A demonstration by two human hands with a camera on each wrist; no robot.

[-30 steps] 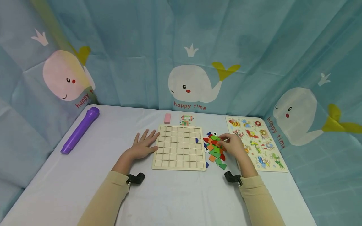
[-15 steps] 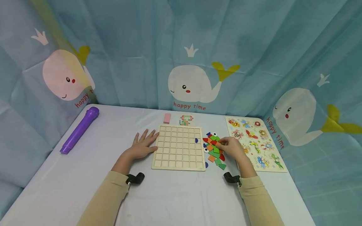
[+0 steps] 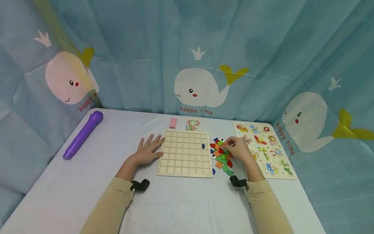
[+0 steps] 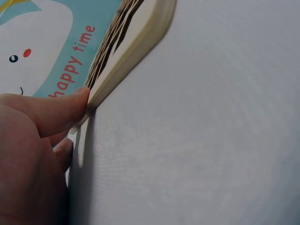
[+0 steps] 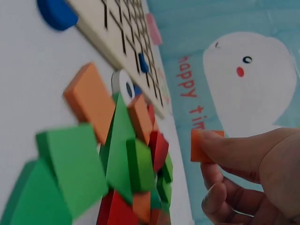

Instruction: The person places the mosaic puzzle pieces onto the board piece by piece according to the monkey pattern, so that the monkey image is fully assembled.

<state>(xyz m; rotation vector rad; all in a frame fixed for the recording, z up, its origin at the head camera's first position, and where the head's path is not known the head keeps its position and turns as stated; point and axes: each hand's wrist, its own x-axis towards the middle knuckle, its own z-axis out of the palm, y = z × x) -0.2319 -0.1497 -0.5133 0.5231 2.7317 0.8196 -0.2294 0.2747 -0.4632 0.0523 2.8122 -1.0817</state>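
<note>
My left hand point(image 3: 147, 151) lies with fingers spread on the table, its thumb against the left edge of a wooden grid board point(image 3: 184, 153). In the left wrist view, the thumb tip touches the board's rim point(image 4: 126, 65). One blue half-round piece point(image 3: 203, 146) sits in a cell near the board's right side. My right hand point(image 3: 238, 148) is over a loose pile of coloured pieces point(image 3: 223, 157) just right of the board. Between thumb and finger it pinches an orange square tile point(image 5: 199, 147), held apart from the pile in the right wrist view.
Behind the board are a pink block point(image 3: 173, 123) and a small pattern card point(image 3: 193, 124). A picture puzzle board point(image 3: 280, 149) with bugs lies at the right, partly behind the right forearm. At far left is a purple tube-like object point(image 3: 83, 135). A whale-print curtain point(image 3: 131, 65) hangs behind the table.
My right hand has shifted slightly up and left over the pile and now has the orange tile between its fingers. A few pieces under it have shifted. The left hand stays put.
</note>
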